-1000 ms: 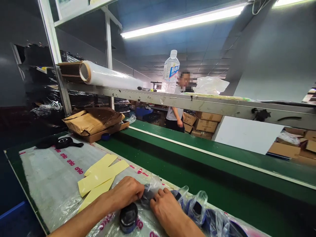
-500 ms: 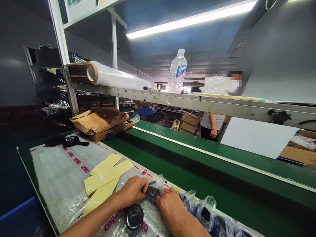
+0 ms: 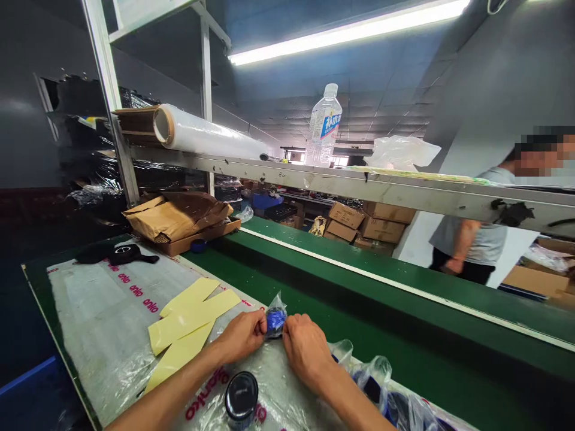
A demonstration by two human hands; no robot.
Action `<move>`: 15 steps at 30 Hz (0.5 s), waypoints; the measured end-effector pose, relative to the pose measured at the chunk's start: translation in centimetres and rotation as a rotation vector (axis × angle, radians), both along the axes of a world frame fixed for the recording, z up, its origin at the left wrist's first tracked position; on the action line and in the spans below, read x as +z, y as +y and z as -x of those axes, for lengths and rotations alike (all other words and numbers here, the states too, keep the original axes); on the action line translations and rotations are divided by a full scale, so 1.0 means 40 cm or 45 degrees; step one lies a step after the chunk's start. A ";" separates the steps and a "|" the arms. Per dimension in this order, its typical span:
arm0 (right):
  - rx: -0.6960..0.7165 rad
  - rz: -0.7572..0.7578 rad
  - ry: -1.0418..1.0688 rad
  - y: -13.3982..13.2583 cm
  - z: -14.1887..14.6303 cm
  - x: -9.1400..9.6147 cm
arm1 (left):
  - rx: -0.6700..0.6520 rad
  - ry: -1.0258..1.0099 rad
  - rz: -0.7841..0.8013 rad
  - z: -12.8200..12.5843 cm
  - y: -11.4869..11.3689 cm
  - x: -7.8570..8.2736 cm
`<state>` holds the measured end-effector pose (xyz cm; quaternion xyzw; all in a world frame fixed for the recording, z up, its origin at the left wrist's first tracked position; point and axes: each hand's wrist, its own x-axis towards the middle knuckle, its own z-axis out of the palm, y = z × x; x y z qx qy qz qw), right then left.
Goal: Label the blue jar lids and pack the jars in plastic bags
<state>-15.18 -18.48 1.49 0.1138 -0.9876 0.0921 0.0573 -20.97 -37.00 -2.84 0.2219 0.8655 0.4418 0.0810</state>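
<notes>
Green surface (image 3: 359, 317) beyond; left fingers (image 3: 259, 323) and right fingers (image 3: 291, 328) pinch a blue, clear-bagged item (image 3: 275, 322).

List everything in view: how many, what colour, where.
Work surface: one, green, foreground
Printed sheet: one, whitish, left
Strips: three, yellow, on sheet
Bagged item: one, blue, sheet's edge
Other bagged items: several, blue, lower right
Round item: one, black, lower centre
Dark items: count unclear, black, sheet's far end
Cardboard tray: one, brown, left
Paper: count unclear, brown, on tray
Small item: one, blue, beside tray
Shelf: one, grey, across centre
Film roll: one, whitish, on shelf
Bottle: one, clear, on shelf
Plastic bag: one, whitish, on shelf
Boxes: several, brown, background
Co-worker: one, grey shirt, right
Light: one, white, ceiling
Left hand: one, bare, gripping bagged item
Right hand: one, bare, likewise
</notes>
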 end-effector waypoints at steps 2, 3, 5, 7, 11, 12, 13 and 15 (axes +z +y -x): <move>-0.049 0.020 0.055 0.011 0.006 0.028 | 0.037 -0.038 -0.059 0.002 0.002 0.023; -0.068 0.034 0.080 0.019 0.011 0.045 | 0.055 -0.062 -0.092 0.002 0.003 0.040; -0.088 0.063 0.121 0.040 0.023 0.078 | 0.079 -0.114 -0.155 0.000 0.006 0.076; -0.085 0.084 0.154 0.061 0.031 0.101 | 0.076 -0.158 -0.198 -0.010 0.013 0.107; -0.079 0.121 0.187 0.093 0.020 0.111 | 0.042 -0.198 -0.220 -0.042 0.039 0.117; -0.081 0.134 0.196 0.101 0.010 0.111 | 0.043 -0.195 -0.216 -0.050 0.044 0.113; -0.088 0.151 0.212 0.111 -0.003 0.113 | 0.047 -0.182 -0.212 -0.058 0.048 0.110; -0.127 0.181 0.258 0.144 -0.045 0.122 | 0.056 -0.133 -0.208 -0.076 0.049 0.115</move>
